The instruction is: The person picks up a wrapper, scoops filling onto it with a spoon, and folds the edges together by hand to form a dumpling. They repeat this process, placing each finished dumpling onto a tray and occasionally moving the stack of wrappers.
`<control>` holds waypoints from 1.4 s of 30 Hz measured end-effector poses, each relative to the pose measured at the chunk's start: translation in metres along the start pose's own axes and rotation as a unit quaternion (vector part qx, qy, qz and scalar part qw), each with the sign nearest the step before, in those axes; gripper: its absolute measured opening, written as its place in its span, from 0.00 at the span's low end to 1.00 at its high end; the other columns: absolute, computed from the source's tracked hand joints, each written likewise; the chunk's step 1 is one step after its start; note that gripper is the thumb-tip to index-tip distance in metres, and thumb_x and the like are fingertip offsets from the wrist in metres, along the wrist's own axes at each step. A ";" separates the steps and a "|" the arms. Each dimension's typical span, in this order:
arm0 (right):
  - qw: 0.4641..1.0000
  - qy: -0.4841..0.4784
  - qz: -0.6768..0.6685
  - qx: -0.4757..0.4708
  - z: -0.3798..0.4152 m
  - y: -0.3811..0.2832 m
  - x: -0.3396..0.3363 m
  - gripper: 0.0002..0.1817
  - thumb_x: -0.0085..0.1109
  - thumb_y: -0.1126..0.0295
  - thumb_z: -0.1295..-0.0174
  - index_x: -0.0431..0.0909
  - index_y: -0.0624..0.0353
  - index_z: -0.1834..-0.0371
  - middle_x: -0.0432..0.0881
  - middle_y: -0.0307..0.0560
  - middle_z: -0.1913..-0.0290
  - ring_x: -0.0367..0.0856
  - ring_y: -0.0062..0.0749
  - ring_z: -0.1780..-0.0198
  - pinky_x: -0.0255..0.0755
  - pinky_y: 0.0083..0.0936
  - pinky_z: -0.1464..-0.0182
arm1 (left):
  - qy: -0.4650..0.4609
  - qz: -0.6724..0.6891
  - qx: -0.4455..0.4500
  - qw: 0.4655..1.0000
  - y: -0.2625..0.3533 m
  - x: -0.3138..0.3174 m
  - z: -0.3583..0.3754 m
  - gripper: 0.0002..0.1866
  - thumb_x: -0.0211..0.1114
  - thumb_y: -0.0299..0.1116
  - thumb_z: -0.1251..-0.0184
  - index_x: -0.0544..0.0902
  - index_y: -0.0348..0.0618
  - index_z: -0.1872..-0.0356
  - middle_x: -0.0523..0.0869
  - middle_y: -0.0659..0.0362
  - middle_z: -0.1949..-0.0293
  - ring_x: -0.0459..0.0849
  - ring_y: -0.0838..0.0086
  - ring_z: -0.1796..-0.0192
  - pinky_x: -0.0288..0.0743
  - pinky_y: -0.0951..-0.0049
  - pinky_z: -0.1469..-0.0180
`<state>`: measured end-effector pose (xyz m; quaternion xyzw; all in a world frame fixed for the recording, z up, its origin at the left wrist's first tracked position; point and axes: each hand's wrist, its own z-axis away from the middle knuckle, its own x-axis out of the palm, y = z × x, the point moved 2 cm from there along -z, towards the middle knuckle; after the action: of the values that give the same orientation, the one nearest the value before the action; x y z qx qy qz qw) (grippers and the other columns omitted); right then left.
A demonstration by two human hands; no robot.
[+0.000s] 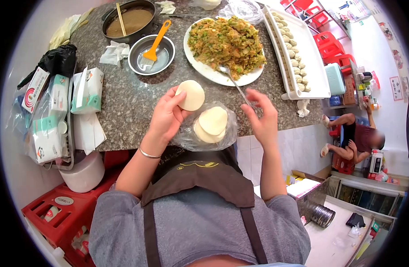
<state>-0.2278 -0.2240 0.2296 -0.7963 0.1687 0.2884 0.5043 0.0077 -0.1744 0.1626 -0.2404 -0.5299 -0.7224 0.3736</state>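
My left hand (168,113) is closed, pinching a round, pale dough wrapper (191,95) between thumb and fingers. Just right of it, a small stack of dough wrappers (211,124) lies on a clear plastic bag (183,139) at the table's near edge. My right hand (264,116) has its thumb and curled fingers apart around the handle end of a metal spoon (236,83). The spoon's bowl rests in a heap of chopped orange-green filling (229,42) on a white oval plate (204,74).
A white tray (309,53) of filled dumplings (293,55) stands at right. At left are a metal bowl (135,58) with an orange brush (159,42), a dark pan (107,20) with chopsticks (120,20), and tissue packs (88,91). Another person (360,137) sits at far right.
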 end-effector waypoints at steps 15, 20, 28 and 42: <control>0.995 -0.018 -0.025 0.090 0.008 0.062 -0.002 0.15 0.57 0.76 0.35 0.82 0.62 0.46 0.83 0.51 0.69 0.75 0.23 0.74 0.69 0.23 0.69 | -0.096 0.150 -0.157 0.971 -0.009 0.023 -0.034 0.23 0.51 0.39 0.22 0.71 0.29 0.39 0.80 0.46 0.41 0.78 0.59 0.38 0.71 0.57 0.32; 0.991 -0.017 -0.053 0.118 0.012 0.054 -0.002 0.15 0.57 0.77 0.36 0.83 0.61 0.47 0.80 0.49 0.73 0.74 0.26 0.75 0.68 0.23 0.69 | -0.112 0.186 -0.192 0.957 -0.019 0.043 -0.043 0.26 0.51 0.43 0.22 0.70 0.26 0.38 0.77 0.46 0.38 0.75 0.58 0.35 0.67 0.57 0.31; 0.995 -0.100 0.006 0.016 0.020 0.040 0.003 0.20 0.58 0.81 0.41 0.82 0.58 0.45 0.75 0.49 0.75 0.75 0.38 0.76 0.70 0.31 0.70 | -0.134 0.198 -0.186 0.953 -0.013 0.058 -0.043 0.27 0.50 0.44 0.21 0.69 0.25 0.38 0.77 0.48 0.40 0.76 0.63 0.36 0.67 0.62 0.30; 0.983 -0.105 -0.091 0.117 0.001 0.043 -0.007 0.14 0.57 0.79 0.36 0.83 0.63 0.47 0.84 0.52 0.69 0.78 0.26 0.72 0.71 0.22 0.67 | -0.095 0.186 -0.144 0.967 -0.012 0.046 -0.039 0.25 0.47 0.39 0.20 0.66 0.25 0.36 0.76 0.44 0.38 0.75 0.58 0.34 0.69 0.59 0.29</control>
<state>-0.2578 -0.2417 0.2036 -0.7088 0.0740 0.3016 0.6334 -0.0278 -0.2225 0.1765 -0.4532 -0.3992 -0.6829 0.4109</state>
